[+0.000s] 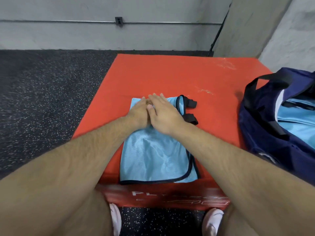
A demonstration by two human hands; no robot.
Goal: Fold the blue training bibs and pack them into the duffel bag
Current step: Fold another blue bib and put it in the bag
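Left grip [139, 113], right grip [164, 114] atop bib [153, 155]

Left hand [139, 113], right hand [163, 114] flat, touching

Grey wall [153, 34] with horizontal conduit [68, 21]; black speckled rubber floor [42, 91]; red box [170, 79].

Gym, speckled rubber floor [51, 99], red plyo box [170, 74], concrete wall [68, 34]
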